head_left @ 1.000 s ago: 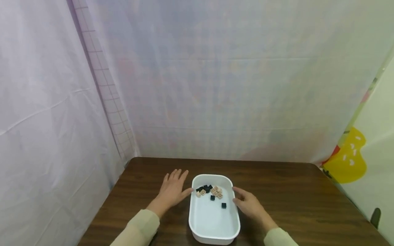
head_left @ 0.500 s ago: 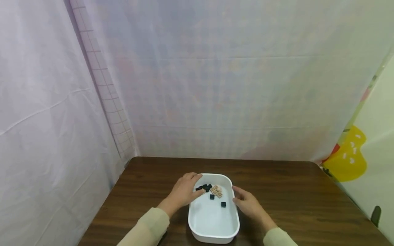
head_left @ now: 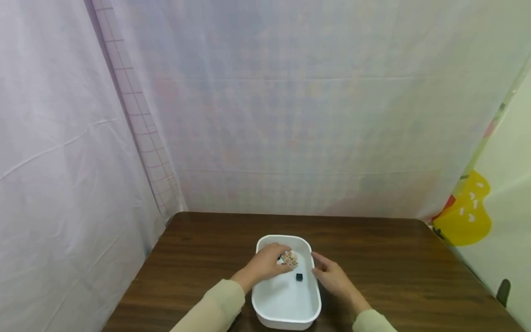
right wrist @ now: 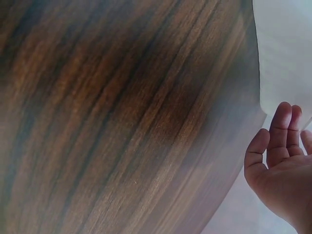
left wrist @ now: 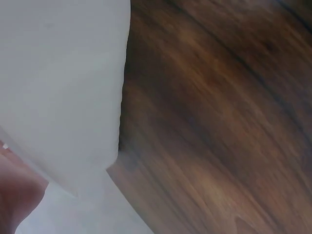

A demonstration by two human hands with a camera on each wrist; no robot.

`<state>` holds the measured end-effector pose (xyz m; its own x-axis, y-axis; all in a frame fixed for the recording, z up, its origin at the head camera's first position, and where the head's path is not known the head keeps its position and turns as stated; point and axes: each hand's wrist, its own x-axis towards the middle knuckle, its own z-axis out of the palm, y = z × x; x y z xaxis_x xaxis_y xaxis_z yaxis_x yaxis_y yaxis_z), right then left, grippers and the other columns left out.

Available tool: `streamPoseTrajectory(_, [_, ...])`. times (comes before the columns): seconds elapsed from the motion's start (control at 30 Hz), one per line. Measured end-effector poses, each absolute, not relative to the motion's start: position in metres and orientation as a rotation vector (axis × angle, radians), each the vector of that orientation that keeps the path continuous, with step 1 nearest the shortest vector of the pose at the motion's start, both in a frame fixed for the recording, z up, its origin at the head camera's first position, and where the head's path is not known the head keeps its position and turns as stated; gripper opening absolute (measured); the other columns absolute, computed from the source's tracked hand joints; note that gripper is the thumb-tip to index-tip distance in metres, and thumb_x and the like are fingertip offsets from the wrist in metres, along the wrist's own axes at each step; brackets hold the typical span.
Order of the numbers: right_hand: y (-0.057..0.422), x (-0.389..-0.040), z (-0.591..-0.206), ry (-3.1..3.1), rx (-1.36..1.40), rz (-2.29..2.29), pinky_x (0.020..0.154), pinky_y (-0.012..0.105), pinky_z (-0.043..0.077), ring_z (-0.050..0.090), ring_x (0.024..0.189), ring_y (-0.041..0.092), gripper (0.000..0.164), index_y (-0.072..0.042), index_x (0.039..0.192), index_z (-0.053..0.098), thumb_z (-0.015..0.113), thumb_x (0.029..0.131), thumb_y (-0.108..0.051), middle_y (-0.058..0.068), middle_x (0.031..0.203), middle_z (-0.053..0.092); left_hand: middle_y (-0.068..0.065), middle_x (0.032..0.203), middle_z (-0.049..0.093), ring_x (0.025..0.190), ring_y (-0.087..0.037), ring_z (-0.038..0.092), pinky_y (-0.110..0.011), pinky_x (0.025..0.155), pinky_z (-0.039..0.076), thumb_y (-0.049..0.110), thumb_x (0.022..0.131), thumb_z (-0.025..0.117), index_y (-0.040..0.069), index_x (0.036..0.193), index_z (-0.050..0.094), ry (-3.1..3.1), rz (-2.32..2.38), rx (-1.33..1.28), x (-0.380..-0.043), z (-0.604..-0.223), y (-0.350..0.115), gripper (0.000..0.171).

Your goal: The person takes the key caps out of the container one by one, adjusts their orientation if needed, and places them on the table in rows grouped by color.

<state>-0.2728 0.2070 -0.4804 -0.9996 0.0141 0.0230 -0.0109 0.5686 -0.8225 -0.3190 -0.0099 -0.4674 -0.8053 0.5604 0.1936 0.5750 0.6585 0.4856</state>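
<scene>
In the head view a white oblong tray (head_left: pixel 286 319) stands on the table. My left hand (head_left: pixel 265 262) reaches over its left side, thumb and fingers apart around small pieces in the far half. Beige square bricks (head_left: pixel 289 259) show between them; most black pieces are hidden under the hand. One small black brick (head_left: pixel 299 277) lies by itself nearer the tray's middle. My right hand (head_left: pixel 333 275) rests its fingertips at the tray's right side. In the right wrist view that hand (right wrist: pixel 280 168) has loosely bent fingers beside the tray wall (right wrist: pixel 285 53).
The tray sits near the front of a dark brown wooden table (head_left: pixel 381 258). A pale curtain (head_left: pixel 290 138) hangs behind the table's far edge, with another white sheet (head_left: pixel 70 161) on the left. A yellow printed shape (head_left: pixel 466 216) shows on the right-hand cloth.
My left hand has moved from beside the tray, over its left rim, to the pieces inside, and now covers most black ones. My right hand stays at the right side.
</scene>
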Motion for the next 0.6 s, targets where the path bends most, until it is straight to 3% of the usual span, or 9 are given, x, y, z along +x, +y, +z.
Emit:
streamPoseTrajectory(0.17, [0.205,-0.272,-0.480,-2.761,-0.016,1.470,0.067,0.034,0.047,0.056,0.076,0.021,0.050,0.002,0.140,0.052,0.061,0.092,-0.005,0.007,0.085,0.060,-0.007,0.108,0.071,0.098,-0.016,0.064,-0.027,0.088,0.050,0.026,0.085,0.079,0.004,0.123,0.067,-2.810,-0.854,-1.062,-0.322,-0.475,-0.003,0.046])
streamPoseTrajectory(0.33, [0.205,-0.270,-0.480,-2.736,0.007,1.503,0.066,0.033,0.046,0.053,0.075,0.020,0.049,0.003,0.140,0.052,0.061,0.092,-0.003,0.007,0.083,0.058,-0.003,0.099,0.070,0.087,-0.008,0.061,-0.022,0.078,0.049,0.029,0.084,0.080,0.008,0.122,0.068,-2.859,-0.790,-1.082,-0.321,-0.479,0.004,0.045])
streamPoseTrajectory(0.43, [0.205,-0.270,-0.480,-2.712,0.027,1.512,0.065,0.032,0.046,0.053,0.073,0.020,0.049,0.005,0.139,0.052,0.062,0.091,-0.002,0.006,0.081,0.057,-0.001,0.097,0.070,0.084,-0.006,0.060,-0.023,0.075,0.049,0.030,0.084,0.080,0.010,0.121,0.068,-2.885,-0.756,-1.079,-0.319,-0.480,0.008,0.044])
streamPoseTrajectory(0.6, [0.205,-0.270,-0.480,-2.690,0.037,1.528,0.065,0.032,0.046,0.053,0.071,0.019,0.049,0.005,0.138,0.053,0.062,0.091,-0.001,0.006,0.078,0.057,0.002,0.096,0.069,0.086,-0.007,0.061,-0.032,0.081,0.048,0.034,0.083,0.080,0.014,0.123,0.069,-2.942,-0.677,-1.033,-0.316,-0.484,0.015,0.047])
